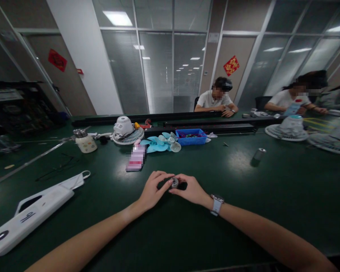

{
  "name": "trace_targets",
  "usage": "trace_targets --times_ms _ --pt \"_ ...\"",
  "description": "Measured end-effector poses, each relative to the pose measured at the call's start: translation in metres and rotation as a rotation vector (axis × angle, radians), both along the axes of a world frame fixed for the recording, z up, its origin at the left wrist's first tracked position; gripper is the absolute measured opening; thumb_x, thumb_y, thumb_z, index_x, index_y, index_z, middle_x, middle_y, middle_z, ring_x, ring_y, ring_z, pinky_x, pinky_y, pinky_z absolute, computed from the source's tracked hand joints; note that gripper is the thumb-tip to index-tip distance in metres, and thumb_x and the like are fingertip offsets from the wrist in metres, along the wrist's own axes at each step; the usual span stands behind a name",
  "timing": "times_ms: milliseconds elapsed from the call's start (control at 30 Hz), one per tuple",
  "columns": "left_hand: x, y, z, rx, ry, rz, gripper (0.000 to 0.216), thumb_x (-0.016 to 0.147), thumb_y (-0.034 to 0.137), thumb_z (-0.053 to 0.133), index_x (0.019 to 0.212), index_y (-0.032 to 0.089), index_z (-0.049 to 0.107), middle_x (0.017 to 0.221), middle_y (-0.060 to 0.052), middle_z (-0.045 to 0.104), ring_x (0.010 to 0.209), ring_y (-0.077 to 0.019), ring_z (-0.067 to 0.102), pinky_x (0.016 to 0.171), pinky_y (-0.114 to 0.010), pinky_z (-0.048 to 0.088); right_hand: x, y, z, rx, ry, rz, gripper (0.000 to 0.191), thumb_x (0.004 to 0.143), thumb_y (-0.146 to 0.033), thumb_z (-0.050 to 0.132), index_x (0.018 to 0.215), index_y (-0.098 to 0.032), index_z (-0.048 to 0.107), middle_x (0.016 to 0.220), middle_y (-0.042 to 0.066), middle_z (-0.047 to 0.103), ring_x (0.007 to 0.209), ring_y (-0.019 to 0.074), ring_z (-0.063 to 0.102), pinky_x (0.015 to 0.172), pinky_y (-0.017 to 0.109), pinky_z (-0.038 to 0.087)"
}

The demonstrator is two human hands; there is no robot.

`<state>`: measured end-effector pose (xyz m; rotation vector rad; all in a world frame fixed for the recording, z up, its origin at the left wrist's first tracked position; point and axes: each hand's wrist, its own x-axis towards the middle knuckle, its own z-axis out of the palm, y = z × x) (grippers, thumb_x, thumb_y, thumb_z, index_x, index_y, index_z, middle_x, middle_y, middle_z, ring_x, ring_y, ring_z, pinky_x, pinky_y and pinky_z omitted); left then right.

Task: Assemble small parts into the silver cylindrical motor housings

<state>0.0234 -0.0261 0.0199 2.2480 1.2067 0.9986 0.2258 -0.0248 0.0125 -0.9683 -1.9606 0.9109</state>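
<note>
Small round grey metal cylinder [174, 184] sits btwn the L hand [153, 191] and R hand [193, 190], right at the fingertips, well clear of both palms, its ringed end facing up twd the camera. Both grips pinch it: L thumb is at the top end on its L side, w/ L index finger reaching round the far side; R index finger comes over the far R edge, and R thumb lies along the near side, lower down. Can't tell if its base touches the dark green surface [170, 234], as the fingers hide part of it. R wrist has a watch w/ pale strap [216, 206]. Second shiny metal cylinder [260, 154] stands well apart, off to the R, on the same surface. Beyond the hands: flat pink-and-white rectangular item [136, 158], pixelated; pile of light-blue plastic fan blades [160, 143] just behind it; then blue plastic basket [193, 141] w/ dark & red bits inside. White fan head on round grille [124, 128] is back L, nr a cream jar w/ metal top [85, 144]. Long white plastic piece [45, 211] lies far L. Person in white top [212, 101] sits opp.
</note>
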Motion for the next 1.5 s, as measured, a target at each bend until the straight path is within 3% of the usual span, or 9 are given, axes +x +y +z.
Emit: trace_targets --times_ms 367,500,800,967,1167,1400,1500 --pt "0.017 0.003 0.012 0.000 -0.073 -0.009 0.019 0.089 0.037 0.062 0.093 0.025 0.077 0.096 -0.005 0.069 0.098 -0.0231 0.056 0.086 -0.034 0.045 0.002 0.002 -0.004 0.009 -0.035 -0.015 0.034 0.074 -0.044 0.075 0.092 -0.020 0.060 0.086 0.001 0.067 0.078 0.0167 0.063 0.071 0.031 0.050" --pt "0.012 0.010 0.015 0.031 -0.088 0.064 0.022 0.089 0.039 0.061 0.095 0.024 0.076 0.096 -0.005 0.071 0.099 -0.0235 0.056 0.088 -0.035 0.044 0.002 0.000 -0.002 0.005 -0.034 -0.040 0.036 0.072 -0.044 0.077 0.091 -0.020 0.059 0.085 0.000 0.067 0.077 0.0169 0.063 0.071 0.032 0.050" --pt "-0.017 0.029 -0.014 -0.025 0.068 0.086 0.016 0.082 0.037 0.068 0.090 0.029 0.080 0.084 -0.004 0.071 0.085 -0.0234 0.057 0.078 -0.034 0.042 0.003 -0.001 0.000 -0.005 -0.040 -0.017 0.037 0.073 -0.043 0.076 0.098 -0.020 0.061 0.093 0.002 0.069 0.085 0.0176 0.064 0.077 0.033 0.050" --pt "-0.019 0.029 -0.018 -0.041 0.100 0.059 0.022 0.083 0.040 0.065 0.097 0.029 0.078 0.086 -0.005 0.069 0.086 -0.0238 0.056 0.077 -0.034 0.041 0.004 -0.001 -0.001 -0.016 -0.027 -0.003 0.039 0.072 -0.044 0.076 0.100 -0.020 0.062 0.097 0.003 0.068 0.087 0.0177 0.062 0.079 0.034 0.049" --pt "-0.019 0.021 -0.015 -0.079 0.079 0.108 0.046 0.093 0.043 0.049 0.133 0.021 0.057 0.094 -0.007 0.071 0.089 -0.0228 0.060 0.080 -0.034 0.045 0.005 0.004 -0.001 -0.327 0.278 0.008 0.039 0.062 -0.036 0.085 0.091 -0.019 0.065 0.093 0.001 0.067 0.089 0.0174 0.061 0.088 0.036 0.046" --pt "-0.019 0.024 -0.019 -0.111 0.032 0.111 0.045 0.095 0.044 0.045 0.130 0.018 0.055 0.094 -0.006 0.072 0.089 -0.0231 0.064 0.082 -0.035 0.047 0.018 0.021 0.000 -0.622 0.544 -0.054 0.032 0.074 -0.045 0.074 0.089 -0.020 0.061 0.081 0.001 0.063 0.073 0.0137 0.060 0.068 0.028 0.053" --pt "-0.020 0.024 -0.019 -0.112 0.021 0.103 0.044 0.094 0.044 0.045 0.128 0.018 0.054 0.092 -0.006 0.072 0.088 -0.0230 0.065 0.081 -0.035 0.048 0.027 0.027 0.002 -0.732 0.641 -0.057 0.030 0.081 -0.048 0.067 0.084 -0.020 0.059 0.069 -0.002 0.058 0.058 0.0098 0.055 0.067 0.028 0.055"
